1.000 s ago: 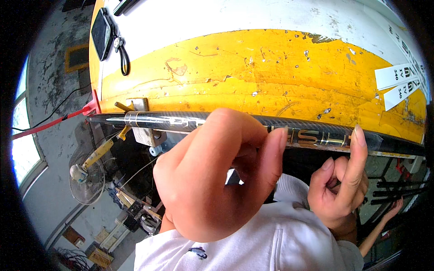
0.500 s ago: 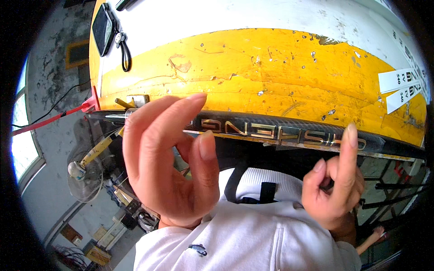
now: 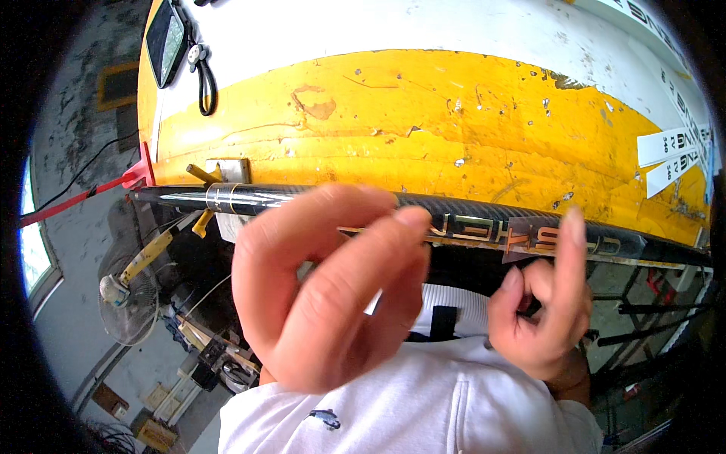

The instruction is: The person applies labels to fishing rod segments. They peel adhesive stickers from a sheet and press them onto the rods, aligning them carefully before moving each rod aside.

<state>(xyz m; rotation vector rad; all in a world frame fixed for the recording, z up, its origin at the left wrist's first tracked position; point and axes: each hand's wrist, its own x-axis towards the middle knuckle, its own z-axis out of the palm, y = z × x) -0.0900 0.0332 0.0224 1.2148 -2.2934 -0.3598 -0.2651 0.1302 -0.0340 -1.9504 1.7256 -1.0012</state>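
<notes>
A black carbon-fibre tube [image 3: 446, 206] lies across the table's near edge, with gold lettering [image 3: 478, 229] on its near side. Above the tube's middle, my left hand [image 3: 325, 287] is closed, thumb and fingers bent together and blurred. What it pinches, if anything, is hidden. A brownish see-through film edge [image 3: 522, 237] overlaps the lettering between my hands. My right hand [image 3: 541, 318] has its index finger stretched up against the tube near the right end of the lettering. Its other fingers curl loosely, with nothing visible in them.
A yellow clamp [image 3: 203, 174] sits by the tube's left part, near a red strap [image 3: 83, 198]. A phone [image 3: 166, 45] with a cord lies at the table's far left. White printed strips [image 3: 659, 150] lie at right. A fan [image 3: 128, 295] stands below left.
My left hand has moved right along the tube and its fingers have closed. The right hand has shifted slightly left, its index finger still at the tube. A film edge now shows over the lettering.
</notes>
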